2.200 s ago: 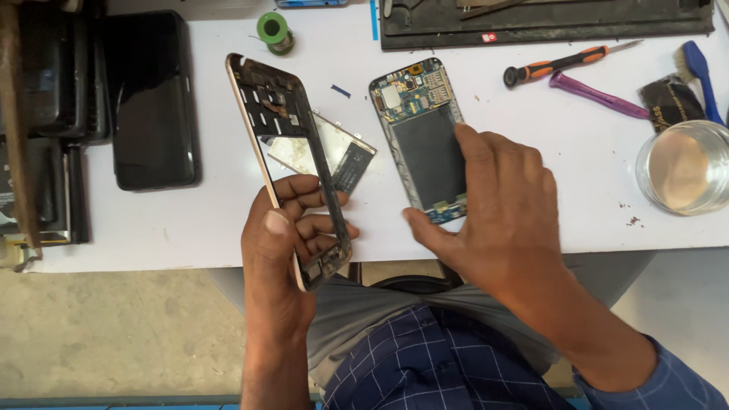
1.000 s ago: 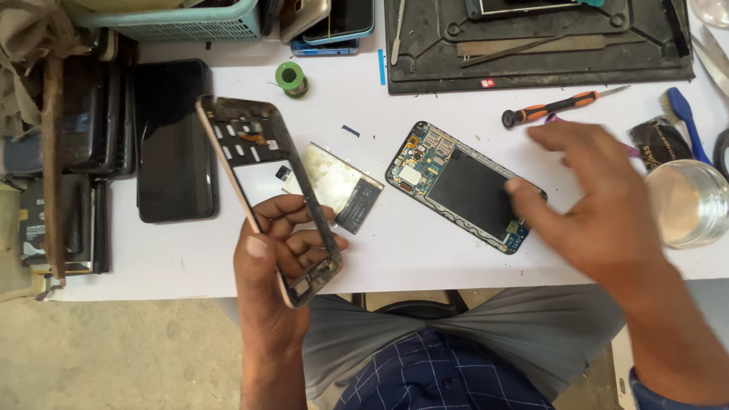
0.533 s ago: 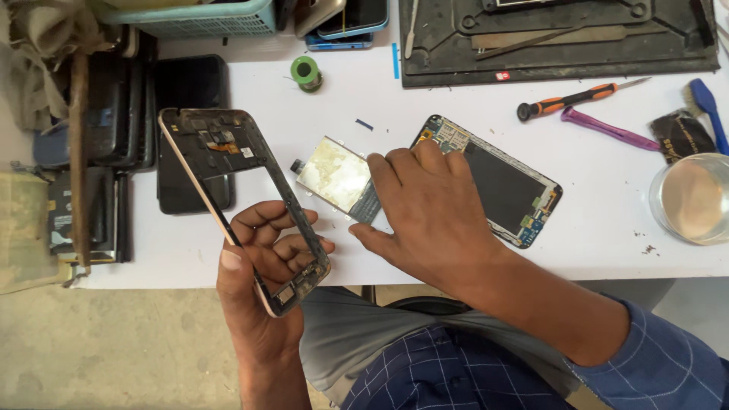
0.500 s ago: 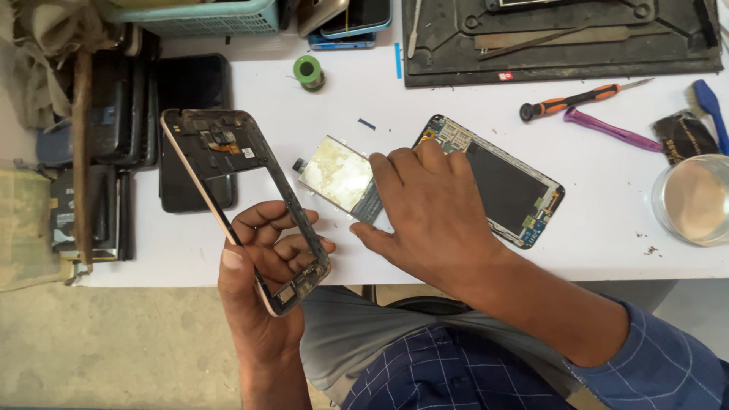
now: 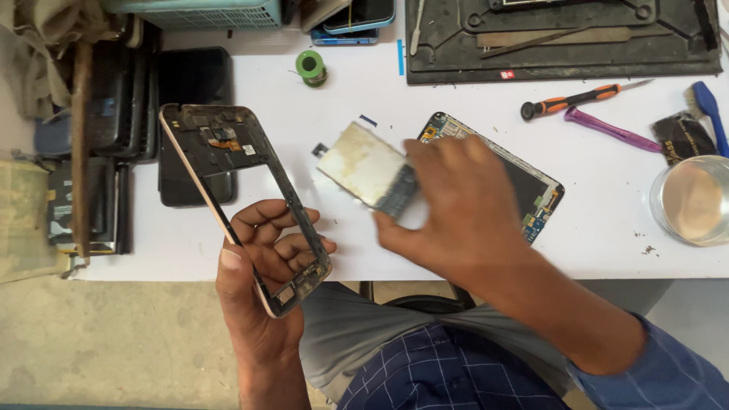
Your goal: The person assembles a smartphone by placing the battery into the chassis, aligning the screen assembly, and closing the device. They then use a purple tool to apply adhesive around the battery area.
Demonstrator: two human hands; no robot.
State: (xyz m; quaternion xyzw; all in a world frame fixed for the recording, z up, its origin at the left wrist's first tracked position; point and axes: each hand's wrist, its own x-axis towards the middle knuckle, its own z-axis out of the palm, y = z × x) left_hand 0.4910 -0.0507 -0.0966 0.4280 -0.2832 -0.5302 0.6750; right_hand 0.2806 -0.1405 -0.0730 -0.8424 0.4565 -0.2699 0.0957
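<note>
My left hand (image 5: pixel 262 262) grips a hollow phone middle frame (image 5: pixel 205 144) with a gold edge, held tilted above the near edge of the white table (image 5: pixel 471 91). My right hand (image 5: pixel 463 209) pinches the lower end of a flat silvery battery-like plate (image 5: pixel 361 161) and holds it just above the table, blurred with motion. Under and behind that hand lies an opened phone body (image 5: pixel 535 190) with a dark panel and exposed circuit board, flat on the table.
A dark repair mat (image 5: pixel 562 38) lies at the back right, with an orange-handled screwdriver (image 5: pixel 577 99) and a purple pry tool (image 5: pixel 611 129) in front of it. A clear round dish (image 5: pixel 692 201) stands at the right edge. Black phones (image 5: pixel 194 80) are stacked at the left, a green solder spool (image 5: pixel 310 67) behind.
My right hand let go of the opened phone body, moved left to the silvery plate, took hold of it and lifted it. The left hand keeps holding the frame.
</note>
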